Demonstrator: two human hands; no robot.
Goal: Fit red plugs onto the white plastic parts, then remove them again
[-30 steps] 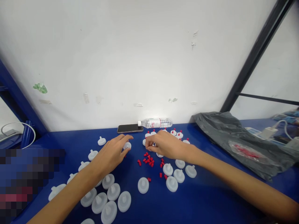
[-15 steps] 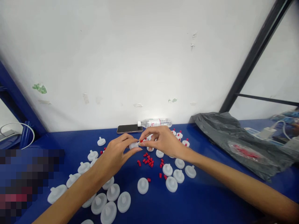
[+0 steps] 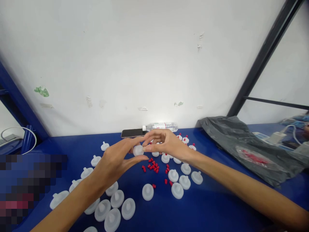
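Observation:
My left hand [image 3: 116, 161] pinches a white disc-shaped plastic part [image 3: 138, 150] a little above the blue table [image 3: 217, 199]. My right hand [image 3: 166, 145] meets it from the right, thumb and forefinger pressed together against the disc's side; what they pinch is too small to make out. Below the hands lies a loose pile of small red caps [image 3: 152, 166]. White discs without caps [image 3: 113, 206] lie at the front left. Discs with red caps [image 3: 185, 140] stand behind my right hand.
A phone [image 3: 131, 133] and a lying water bottle [image 3: 161, 126] rest against the white wall. A grey plastic bag [image 3: 243, 145] with more red caps sprawls at the right. Chargers and cables [image 3: 277, 137] sit far right. A black frame post [image 3: 263, 58] leans at the right.
Both hands came off the table and met in the middle. The left lifted a white disc; the right came over from the caps and now presses against it.

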